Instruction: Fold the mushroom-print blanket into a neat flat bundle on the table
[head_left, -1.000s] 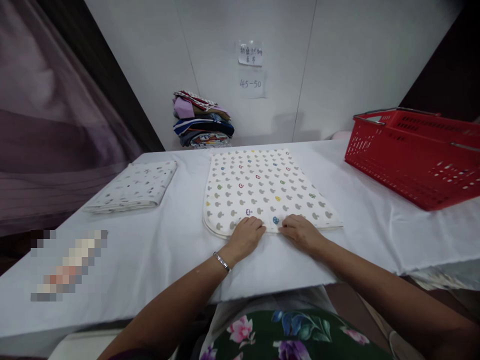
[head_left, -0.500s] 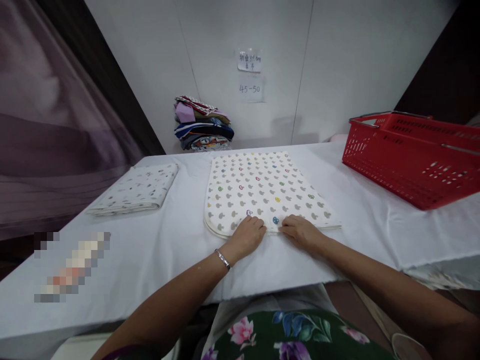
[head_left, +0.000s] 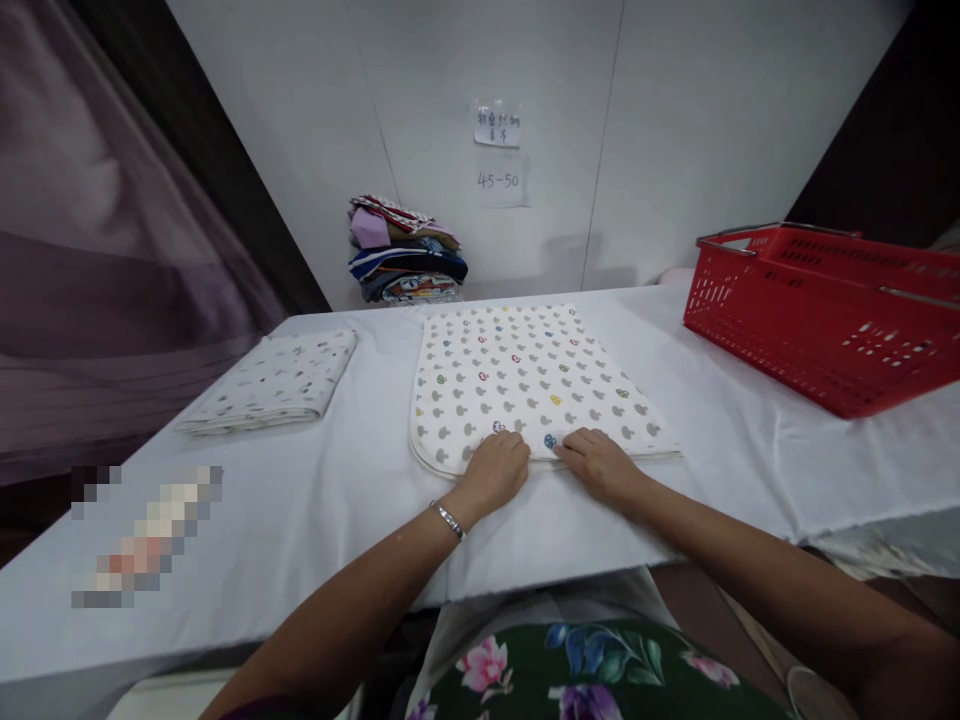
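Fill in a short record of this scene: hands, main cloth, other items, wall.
Left hand: on the spotted cloth's near edge, bracelet on wrist
Right hand: beside it on the same edge; grip unclear for both
Spotted cloth: flat on the table
Other items: folded cloth at left, red basket at right, clothes stack by the wall
Wall: two paper notes

Two paper notes are stuck on the white wall (head_left: 675, 120), one above the other. Lower note (head_left: 501, 181): handwritten "45-50". Upper note (head_left: 498, 125): two short lines of handwritten characters, too small and blurred to read.
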